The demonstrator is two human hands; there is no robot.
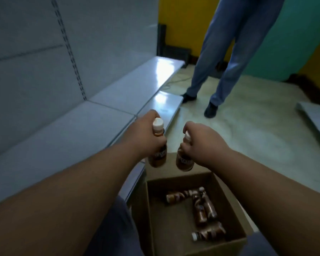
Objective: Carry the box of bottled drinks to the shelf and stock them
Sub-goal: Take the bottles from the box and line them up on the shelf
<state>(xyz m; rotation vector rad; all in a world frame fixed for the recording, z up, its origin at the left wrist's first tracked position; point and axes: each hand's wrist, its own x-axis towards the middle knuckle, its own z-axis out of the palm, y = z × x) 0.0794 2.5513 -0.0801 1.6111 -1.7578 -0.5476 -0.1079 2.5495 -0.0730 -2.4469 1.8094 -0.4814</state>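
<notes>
My left hand [148, 132] grips a brown bottle with a white cap [158, 156] by its neck, held upright just over the front edge of the shelf. My right hand [198, 143] grips a second brown bottle [182, 161] the same way, a little to the right and above the open cardboard box [150, 209]. The box sits on the floor below my arms, and several brown bottles [201, 209] lie on their sides inside it. The white bottom shelf [72, 130] runs along the left, bare where it shows.
A person in blue trousers and dark shoes [220, 71] stands on the pale floor beyond the box. The shelf's white slotted back panel [35, 52] rises at the left. A loose white board [318, 117] lies at the right edge.
</notes>
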